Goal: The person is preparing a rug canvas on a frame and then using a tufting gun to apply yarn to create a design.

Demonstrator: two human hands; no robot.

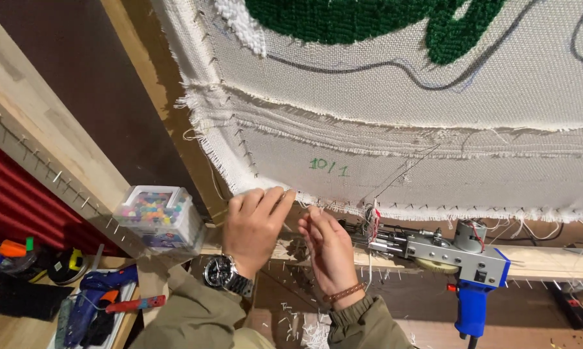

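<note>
Cream tufting cloth (395, 97) stretched on wooden frame (175, 123), green pile at top. Blue tufting gun (456, 258) resting on lower rail, just right of hands. Clear box of coloured beads (159, 216) on ledge at left. Left hand (256, 226), fingers together, touching frayed cloth edge. Right hand (327, 249), fingertips pinched on thin white thread (304, 226).

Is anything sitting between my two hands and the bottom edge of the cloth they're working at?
Nothing visible does. The left hand already has its fingertips on the frayed bottom edge of the cloth, and the right hand is right beside it just below that edge. The blue tufting gun rests off to the right, clear of both.
</note>
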